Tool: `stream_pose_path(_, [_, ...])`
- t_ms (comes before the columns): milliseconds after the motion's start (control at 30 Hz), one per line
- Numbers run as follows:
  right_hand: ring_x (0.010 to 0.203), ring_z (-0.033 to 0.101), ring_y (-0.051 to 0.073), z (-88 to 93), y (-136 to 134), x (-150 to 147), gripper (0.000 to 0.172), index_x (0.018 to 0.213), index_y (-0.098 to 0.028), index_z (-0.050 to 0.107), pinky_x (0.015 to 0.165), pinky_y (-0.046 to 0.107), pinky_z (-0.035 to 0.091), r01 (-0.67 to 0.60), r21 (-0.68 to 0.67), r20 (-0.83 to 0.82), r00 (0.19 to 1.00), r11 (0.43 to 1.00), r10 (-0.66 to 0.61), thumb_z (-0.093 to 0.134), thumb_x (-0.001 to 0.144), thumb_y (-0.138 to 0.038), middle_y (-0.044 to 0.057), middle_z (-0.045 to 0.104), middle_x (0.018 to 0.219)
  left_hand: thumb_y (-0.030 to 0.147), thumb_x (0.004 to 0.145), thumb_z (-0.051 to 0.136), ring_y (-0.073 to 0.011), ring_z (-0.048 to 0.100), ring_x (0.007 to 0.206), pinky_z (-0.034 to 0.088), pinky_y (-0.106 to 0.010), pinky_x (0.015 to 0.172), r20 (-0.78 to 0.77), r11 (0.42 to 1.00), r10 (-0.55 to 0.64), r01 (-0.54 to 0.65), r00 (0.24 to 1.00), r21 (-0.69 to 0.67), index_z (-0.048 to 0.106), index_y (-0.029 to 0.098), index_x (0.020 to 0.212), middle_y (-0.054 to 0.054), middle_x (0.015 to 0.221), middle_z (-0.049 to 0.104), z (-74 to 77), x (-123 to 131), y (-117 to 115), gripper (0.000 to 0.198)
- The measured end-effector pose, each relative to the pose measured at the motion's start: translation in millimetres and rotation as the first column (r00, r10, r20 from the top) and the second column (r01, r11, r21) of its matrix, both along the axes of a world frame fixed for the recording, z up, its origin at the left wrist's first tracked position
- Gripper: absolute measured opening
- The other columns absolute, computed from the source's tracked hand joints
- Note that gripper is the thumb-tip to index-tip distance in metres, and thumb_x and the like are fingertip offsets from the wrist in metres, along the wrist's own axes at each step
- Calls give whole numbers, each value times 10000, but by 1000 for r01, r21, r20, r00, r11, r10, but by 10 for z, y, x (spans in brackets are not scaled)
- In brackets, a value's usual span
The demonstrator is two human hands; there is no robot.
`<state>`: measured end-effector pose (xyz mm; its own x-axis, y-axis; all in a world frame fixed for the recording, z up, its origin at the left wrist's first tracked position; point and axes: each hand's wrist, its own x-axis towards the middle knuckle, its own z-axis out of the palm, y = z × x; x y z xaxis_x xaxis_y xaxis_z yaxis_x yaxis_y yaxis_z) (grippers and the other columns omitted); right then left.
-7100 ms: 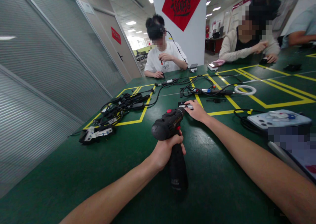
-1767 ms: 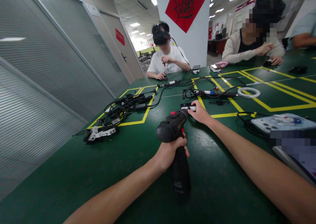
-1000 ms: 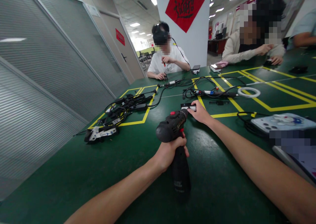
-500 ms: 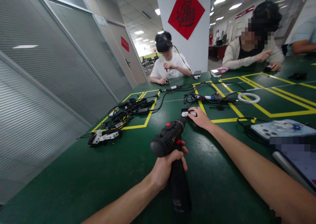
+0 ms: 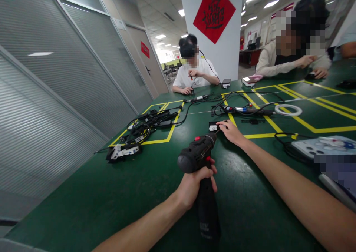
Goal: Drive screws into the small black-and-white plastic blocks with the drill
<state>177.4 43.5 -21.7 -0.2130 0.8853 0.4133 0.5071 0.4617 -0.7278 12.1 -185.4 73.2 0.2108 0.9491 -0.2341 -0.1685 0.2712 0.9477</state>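
Left hand (image 5: 191, 189): wraps firmly around the handle of the black power drill (image 5: 197, 153), with the thumb across the near side and fingertips showing past the far side, below the red trigger (image 5: 208, 158).
Drill: slants across the middle of the view, with its base toward the near edge and its thin bit (image 5: 217, 132) aimed away at the right fingertips; too small there to tell exact contact.
Right hand (image 5: 230, 131): reaches forward, bent fingers closed on the right end of the small black-and-white part (image 5: 213, 128).
Small part: lies on the green table (image 5: 155, 192), just beyond the drill, near the yellow tape (image 5: 260, 136).
Cable tangle (image 5: 165, 123): spreads left of the drill, partly inside a taped frame; just beside a white-and-black piece (image 5: 124, 152).
Beyond the right hand: pen-shaped tool (image 5: 241, 110) among looping wires, flat black strip (image 5: 253, 121), white ring (image 5: 287, 114).
Right edge: phone (image 5: 306, 148) in a patterned light case.
Far side: person in a white shirt (image 5: 207, 72), person in a beige jacket (image 5: 274, 65).
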Motion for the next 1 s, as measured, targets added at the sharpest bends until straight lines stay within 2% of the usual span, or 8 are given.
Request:
stream_pose_path(300, [965,565,185,10,-15,-11,329,1100,-257,650,937,312,398,10,8,10,1000,1000,-10,412,899,-363,56,518,1055,189,719,488,-93,537,471,376,-243,501,16,999,40,-40,999,-17,497,128,949,-8,775,556,-23,19,95,239])
stream_pose_path(667, [910,571,178,28,-38,-12,309,1098,-273,643,888,310,424,21,3,24,999,1000,-21,457,883,-394,54,514,1034,199,714,497,-100,516,463,372,-237,482,-10,997,61,-61,998,-44,504,127,946,-3,676,563,21,40,67,243])
stream_pose_path(1000, [938,571,183,57,-63,-28,311,1097,-258,641,916,312,412,21,3,43,999,1000,-21,449,889,-386,58,514,1025,193,727,491,-95,534,475,380,-240,491,12,998,55,-55,998,-26,506,133,960,-9,752,566,-26,36,80,241])
